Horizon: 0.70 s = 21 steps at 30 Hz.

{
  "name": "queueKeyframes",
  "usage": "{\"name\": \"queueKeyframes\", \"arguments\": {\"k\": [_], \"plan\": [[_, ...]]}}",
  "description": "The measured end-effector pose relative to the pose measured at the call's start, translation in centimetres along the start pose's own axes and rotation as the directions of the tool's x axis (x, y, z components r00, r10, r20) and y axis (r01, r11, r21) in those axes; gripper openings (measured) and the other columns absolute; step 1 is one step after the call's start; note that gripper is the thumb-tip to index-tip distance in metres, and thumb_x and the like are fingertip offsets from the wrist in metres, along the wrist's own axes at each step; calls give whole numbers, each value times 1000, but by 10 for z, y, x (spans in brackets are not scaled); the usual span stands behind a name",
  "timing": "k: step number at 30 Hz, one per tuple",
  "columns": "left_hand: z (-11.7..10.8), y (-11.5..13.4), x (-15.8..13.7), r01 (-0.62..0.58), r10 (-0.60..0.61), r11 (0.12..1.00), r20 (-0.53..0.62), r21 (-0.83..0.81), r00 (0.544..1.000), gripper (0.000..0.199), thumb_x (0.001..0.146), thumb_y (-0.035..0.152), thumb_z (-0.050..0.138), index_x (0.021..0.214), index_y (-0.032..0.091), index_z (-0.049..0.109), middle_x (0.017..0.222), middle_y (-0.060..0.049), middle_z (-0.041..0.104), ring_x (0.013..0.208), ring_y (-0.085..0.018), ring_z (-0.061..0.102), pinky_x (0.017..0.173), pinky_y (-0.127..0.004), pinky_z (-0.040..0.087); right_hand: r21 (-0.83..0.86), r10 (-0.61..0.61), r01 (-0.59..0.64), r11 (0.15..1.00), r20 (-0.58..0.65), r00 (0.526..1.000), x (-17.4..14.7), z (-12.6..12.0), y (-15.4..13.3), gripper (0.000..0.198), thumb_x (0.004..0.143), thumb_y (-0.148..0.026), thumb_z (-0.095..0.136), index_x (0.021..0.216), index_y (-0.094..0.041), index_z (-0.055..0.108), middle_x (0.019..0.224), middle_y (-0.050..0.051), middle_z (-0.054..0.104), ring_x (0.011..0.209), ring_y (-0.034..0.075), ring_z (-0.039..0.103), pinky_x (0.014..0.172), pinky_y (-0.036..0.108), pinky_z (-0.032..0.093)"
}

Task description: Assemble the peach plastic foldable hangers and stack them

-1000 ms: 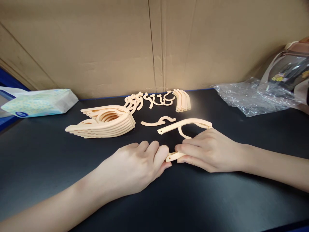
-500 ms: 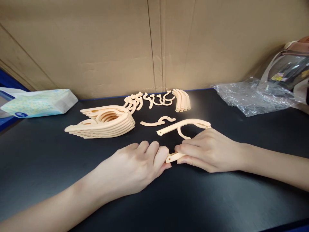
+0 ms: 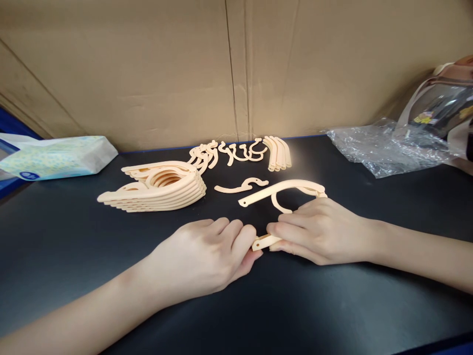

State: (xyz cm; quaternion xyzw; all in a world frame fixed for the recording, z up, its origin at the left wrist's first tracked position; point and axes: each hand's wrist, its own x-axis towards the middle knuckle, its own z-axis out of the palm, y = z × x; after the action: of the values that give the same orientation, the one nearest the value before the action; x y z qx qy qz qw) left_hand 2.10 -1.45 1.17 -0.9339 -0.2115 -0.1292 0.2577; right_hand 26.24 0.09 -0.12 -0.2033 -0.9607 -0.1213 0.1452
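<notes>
Left hand (image 3: pixel 207 254): curled onto the holed end of the beige bar (image 3: pixel 266 241).
Right hand (image 3: pixel 320 231): clamped on that bar.
Bar's place: between the hands.
Good handling: probably a steady right-hand brace, left pressure kept near that end.

Only slight changes were made. The left hand (image 3: pixel 207 259) had been drawn a little toward the left edge of the table (image 3: pixel 258 315), and the gap between its fingertips and the right hand (image 3: pixel 320 231) was widened slightly. More of the left thumb (image 3: pixel 248 264) was exposed. The far arm of the peach hanger (image 3: pixel 275 190), lowered slightly half a second earlier, had been tipped up again.
</notes>
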Motion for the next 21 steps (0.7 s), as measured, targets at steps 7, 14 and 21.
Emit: {"name": "queueKeyframes", "arguments": {"k": [7, 14, 21], "plan": [[1, 1, 2, 19, -18, 999, 29, -43, 999, 29, 96, 22, 41, 68, 21, 44, 53, 5, 44, 42, -13, 48, 41, -30, 29, -38, -7, 6, 999, -28, 1000, 1, 0, -2, 40, 104, -31, 33, 88, -15, 65, 63, -2, 60, 46, 11, 47, 45, 28, 25], [3, 0, 3, 27, -24, 997, 47, -67, 999, 30, 97, 22, 38, 68, 21, 44, 53, 6, 44, 41, -12, 48, 41, -30, 29, -63, -10, 8, 998, -35, 999, 2, -1, -3, 39, 104, -29, 33, 87, -16, 65, 62, -2, 59, 46, 10, 45, 45, 28, 25], [4, 1, 2, 28, -24, 995, 43, -98, 999, 29, 96, 20, 39, 68, 20, 45, 53, 5, 45, 40, -12, 47, 40, -31, 29, -49, 0, -1, 999, -28, 1000, 2, 0, -2, 41, 105, -31, 30, 87, -16, 65, 62, -1, 60, 47, 10, 47, 46, 28, 26]]}}
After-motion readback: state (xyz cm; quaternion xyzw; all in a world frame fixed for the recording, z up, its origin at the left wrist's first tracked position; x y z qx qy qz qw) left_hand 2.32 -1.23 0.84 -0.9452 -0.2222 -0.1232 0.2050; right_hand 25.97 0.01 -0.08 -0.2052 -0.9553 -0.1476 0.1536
